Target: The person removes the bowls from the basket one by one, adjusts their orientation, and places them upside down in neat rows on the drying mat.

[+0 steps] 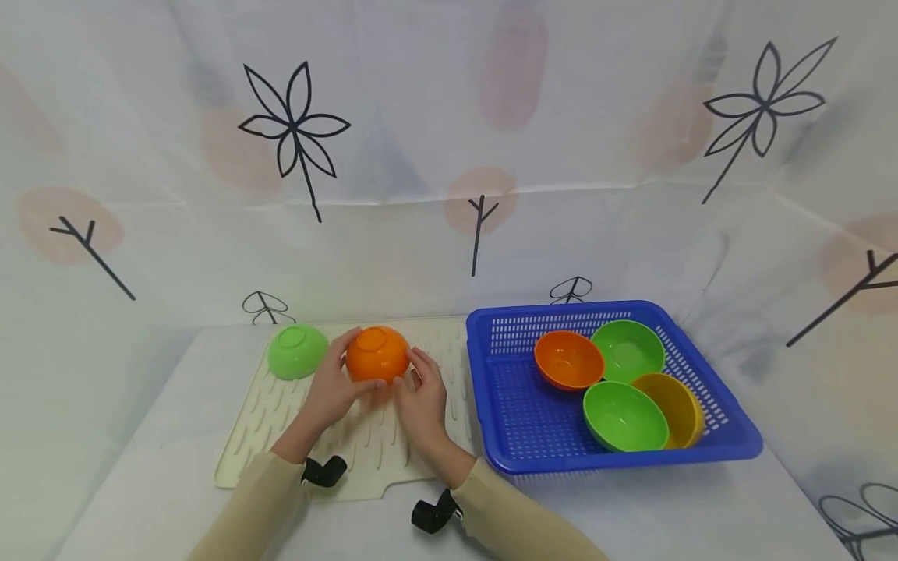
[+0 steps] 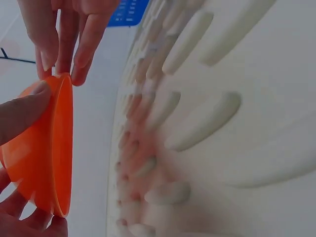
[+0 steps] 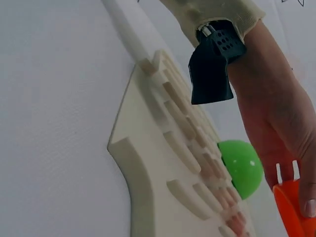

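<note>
An orange bowl [image 1: 377,355] is held bottom-up over the cream ridged mat [image 1: 365,460]. My left hand [image 1: 335,388] grips its left side, with the thumb [image 2: 30,106] along the outer wall and the other fingers at the opposite side of the bowl. At the right side of the rim, my right hand [image 1: 423,401] holds it by the fingertips. The left wrist view shows the bowl edge-on, its rim apart from the mat. To the left, a green bowl [image 1: 298,352] rests upside down on the mat's far corner.
A blue plastic basket [image 1: 519,460] stands right of the mat. Inside are another orange bowl [image 1: 569,360], two green bowls, one at the back [image 1: 627,351] and one in front [image 1: 624,417], and a yellow bowl [image 1: 679,409] tilted on its side. A patterned cloth hangs behind.
</note>
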A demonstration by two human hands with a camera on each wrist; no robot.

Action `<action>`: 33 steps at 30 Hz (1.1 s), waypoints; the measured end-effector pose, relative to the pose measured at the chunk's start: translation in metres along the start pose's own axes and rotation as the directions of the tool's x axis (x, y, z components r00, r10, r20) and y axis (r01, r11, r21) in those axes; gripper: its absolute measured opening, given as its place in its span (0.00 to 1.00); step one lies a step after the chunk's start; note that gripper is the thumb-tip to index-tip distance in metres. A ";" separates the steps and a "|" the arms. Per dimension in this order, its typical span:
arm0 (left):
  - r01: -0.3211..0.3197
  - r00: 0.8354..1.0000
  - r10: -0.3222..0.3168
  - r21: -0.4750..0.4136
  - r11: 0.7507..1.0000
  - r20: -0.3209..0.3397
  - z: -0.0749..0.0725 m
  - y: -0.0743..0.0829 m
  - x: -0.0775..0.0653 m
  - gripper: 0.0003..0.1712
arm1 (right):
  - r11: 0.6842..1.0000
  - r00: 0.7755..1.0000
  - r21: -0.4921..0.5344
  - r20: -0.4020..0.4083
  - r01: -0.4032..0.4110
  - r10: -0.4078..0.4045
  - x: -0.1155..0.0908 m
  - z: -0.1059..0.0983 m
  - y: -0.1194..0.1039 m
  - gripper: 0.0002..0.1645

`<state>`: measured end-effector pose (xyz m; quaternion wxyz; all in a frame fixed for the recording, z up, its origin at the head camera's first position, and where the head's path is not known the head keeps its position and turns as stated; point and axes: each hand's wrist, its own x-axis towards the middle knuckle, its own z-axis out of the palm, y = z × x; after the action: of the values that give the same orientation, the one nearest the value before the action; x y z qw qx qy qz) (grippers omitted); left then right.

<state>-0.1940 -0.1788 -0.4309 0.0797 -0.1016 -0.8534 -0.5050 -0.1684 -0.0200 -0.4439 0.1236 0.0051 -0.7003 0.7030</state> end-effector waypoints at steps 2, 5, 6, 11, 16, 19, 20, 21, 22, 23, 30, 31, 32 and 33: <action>0.024 1.000 -0.024 -0.013 1.000 -0.004 0.001 -0.005 0.006 0.52 | 1.000 1.000 -0.026 -0.005 -0.002 0.002 0.004 0.003 0.001 0.28; 0.061 0.998 -0.061 -0.022 0.998 0.002 0.003 -0.013 0.012 0.52 | 0.997 1.000 -0.073 0.002 -0.020 0.020 0.007 0.005 0.002 0.26; 0.071 0.997 -0.071 -0.025 0.997 0.005 0.004 -0.015 0.014 0.52 | 0.996 1.000 -0.090 0.005 -0.026 0.027 0.009 0.006 0.003 0.26; 0.111 0.994 -0.110 -0.070 0.991 0.019 0.008 -0.023 0.023 0.52 | 0.988 0.998 -0.146 0.032 -0.045 0.050 0.017 0.011 0.007 0.27; 0.159 0.987 -0.159 -0.116 0.980 0.014 0.009 -0.028 0.031 0.50 | 0.984 0.996 -0.168 0.058 -0.051 0.061 0.026 0.020 0.013 0.29; 0.177 0.983 -0.180 -0.118 0.977 -0.017 0.010 -0.030 0.036 0.48 | 0.982 0.993 -0.173 0.075 -0.073 0.087 0.030 0.024 0.015 0.29; 0.180 0.982 -0.184 -0.119 0.977 -0.030 0.010 -0.031 0.037 0.47 | 0.981 0.992 -0.174 0.085 -0.081 0.097 0.031 0.026 0.015 0.29; 0.183 0.981 -0.190 -0.124 0.975 -0.042 0.011 -0.031 0.039 0.47 | 0.980 0.990 -0.181 0.096 -0.086 0.105 0.031 0.027 0.016 0.29; 0.188 0.979 -0.197 -0.131 0.973 -0.053 0.011 -0.032 0.040 0.47 | 0.979 0.988 -0.184 0.108 -0.088 0.109 0.032 0.027 0.016 0.30; 0.190 0.978 -0.200 -0.137 0.972 -0.063 0.012 -0.032 0.042 0.46 | 0.978 0.987 -0.190 0.118 -0.090 0.113 0.032 0.028 0.016 0.30; 0.224 0.963 -0.243 -0.155 0.962 -0.118 0.016 -0.037 0.048 0.47 | 0.970 0.968 -0.220 0.204 -0.101 0.147 0.033 0.030 0.018 0.37; 0.226 0.961 -0.246 -0.153 0.962 -0.125 0.017 -0.037 0.049 0.47 | 0.971 0.964 -0.220 0.220 -0.098 0.148 0.033 0.030 0.018 0.38; 0.225 0.960 -0.245 -0.149 0.963 -0.132 0.017 -0.037 0.049 0.46 | 0.971 0.960 -0.219 0.234 -0.101 0.152 0.033 0.029 0.017 0.38; 0.226 0.959 -0.246 -0.147 0.963 -0.137 0.017 -0.037 0.049 0.46 | 0.971 0.956 -0.217 0.247 -0.102 0.156 0.033 0.029 0.017 0.38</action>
<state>-0.2515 -0.1771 -0.4588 0.0777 0.0355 -0.8160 -0.5717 -0.2082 -0.0430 -0.4542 -0.0165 0.0396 -0.7771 0.6279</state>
